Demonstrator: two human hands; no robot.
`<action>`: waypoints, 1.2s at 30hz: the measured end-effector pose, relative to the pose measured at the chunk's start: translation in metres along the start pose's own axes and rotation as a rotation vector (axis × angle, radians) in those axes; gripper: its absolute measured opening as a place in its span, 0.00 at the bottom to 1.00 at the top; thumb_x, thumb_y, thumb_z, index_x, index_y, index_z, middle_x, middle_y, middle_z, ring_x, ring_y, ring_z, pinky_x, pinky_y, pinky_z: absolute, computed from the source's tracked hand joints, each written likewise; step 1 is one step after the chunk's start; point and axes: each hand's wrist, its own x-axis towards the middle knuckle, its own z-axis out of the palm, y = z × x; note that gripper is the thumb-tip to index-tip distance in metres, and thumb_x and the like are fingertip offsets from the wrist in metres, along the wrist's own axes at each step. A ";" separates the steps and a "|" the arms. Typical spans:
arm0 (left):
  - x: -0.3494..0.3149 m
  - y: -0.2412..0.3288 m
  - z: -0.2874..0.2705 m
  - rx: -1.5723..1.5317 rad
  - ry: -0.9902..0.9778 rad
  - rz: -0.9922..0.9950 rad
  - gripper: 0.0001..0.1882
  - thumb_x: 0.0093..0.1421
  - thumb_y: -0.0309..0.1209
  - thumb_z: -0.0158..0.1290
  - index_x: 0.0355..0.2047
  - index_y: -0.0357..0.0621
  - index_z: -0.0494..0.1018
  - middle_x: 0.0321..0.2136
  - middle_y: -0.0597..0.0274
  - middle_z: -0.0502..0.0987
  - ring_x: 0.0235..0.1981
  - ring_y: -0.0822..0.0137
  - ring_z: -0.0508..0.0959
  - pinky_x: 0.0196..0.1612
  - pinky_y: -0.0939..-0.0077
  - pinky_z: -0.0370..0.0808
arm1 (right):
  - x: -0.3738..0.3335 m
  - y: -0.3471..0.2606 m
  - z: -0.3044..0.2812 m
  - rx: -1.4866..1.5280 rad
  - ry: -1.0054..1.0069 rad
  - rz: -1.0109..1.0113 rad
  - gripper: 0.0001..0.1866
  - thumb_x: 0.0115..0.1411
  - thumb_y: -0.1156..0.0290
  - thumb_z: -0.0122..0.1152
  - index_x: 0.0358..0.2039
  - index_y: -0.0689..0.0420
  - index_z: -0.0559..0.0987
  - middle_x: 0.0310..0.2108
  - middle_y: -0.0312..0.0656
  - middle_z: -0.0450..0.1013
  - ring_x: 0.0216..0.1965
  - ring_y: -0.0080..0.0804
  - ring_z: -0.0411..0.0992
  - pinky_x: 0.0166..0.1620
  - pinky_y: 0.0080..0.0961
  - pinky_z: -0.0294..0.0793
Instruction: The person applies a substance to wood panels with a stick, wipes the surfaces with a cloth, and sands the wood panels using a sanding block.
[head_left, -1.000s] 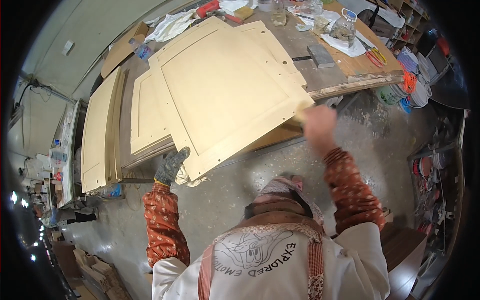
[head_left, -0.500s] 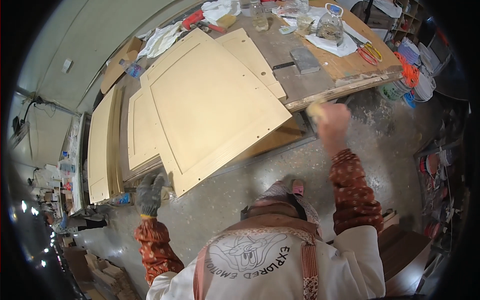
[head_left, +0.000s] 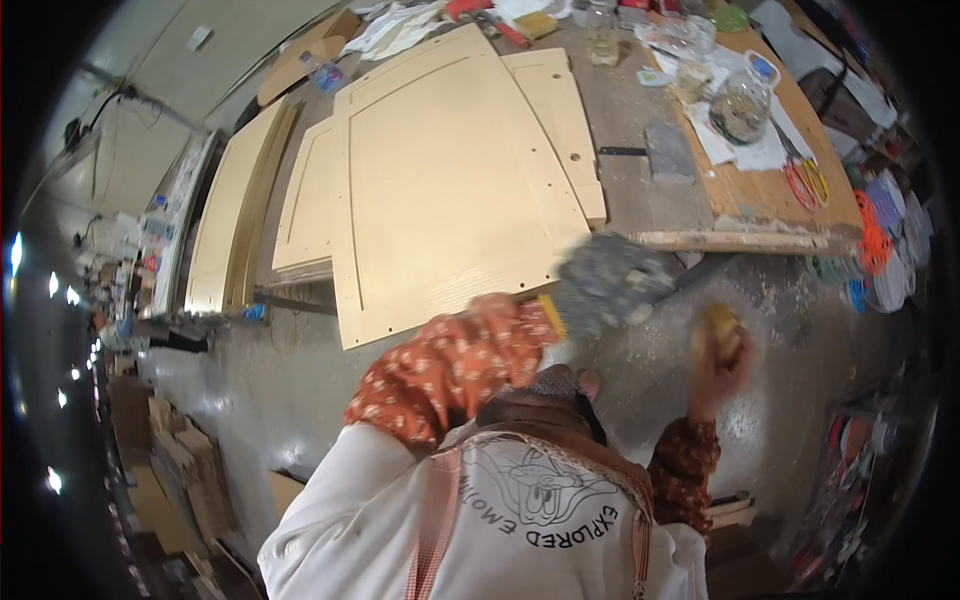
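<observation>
Currently, the right hand (head_left: 722, 372) grasps a yellowish pad (head_left: 722, 332), apart from the cream panel (head_left: 440, 190) lying on the bench (head_left: 650, 212), while the gloved left hand (head_left: 615, 280) is blurred at this panel's near right corner, its grip I cannot tell.

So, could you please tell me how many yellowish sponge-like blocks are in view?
2: one blurred block in the person's right hand, and a second block on the far part of the table, beside a red handle. Others may be hidden.
</observation>
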 end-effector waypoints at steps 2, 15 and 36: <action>0.041 0.024 0.003 -0.074 0.095 0.161 0.14 0.54 0.35 0.56 0.40 0.45 0.75 0.34 0.59 0.77 0.35 0.60 0.77 0.41 0.66 0.72 | 0.011 0.019 -0.017 0.134 0.062 0.029 0.18 0.58 0.76 0.60 0.48 0.62 0.69 0.44 0.42 0.70 0.47 0.31 0.67 0.48 0.28 0.70; -0.160 -0.121 -0.079 0.554 -0.215 -0.509 0.06 0.58 0.34 0.49 0.28 0.49 0.74 0.22 0.59 0.73 0.23 0.61 0.74 0.25 0.67 0.72 | 0.037 0.014 -0.009 0.032 -0.058 0.006 0.17 0.60 0.74 0.59 0.48 0.61 0.69 0.45 0.44 0.67 0.43 0.31 0.67 0.45 0.27 0.69; -0.323 -0.139 -0.183 -0.154 0.171 -1.699 0.17 0.55 0.44 0.55 0.37 0.45 0.78 0.30 0.56 0.80 0.33 0.58 0.79 0.38 0.67 0.73 | 0.060 -0.104 0.112 -0.085 -0.538 -0.716 0.15 0.53 0.69 0.61 0.40 0.61 0.76 0.42 0.50 0.71 0.44 0.47 0.68 0.49 0.40 0.65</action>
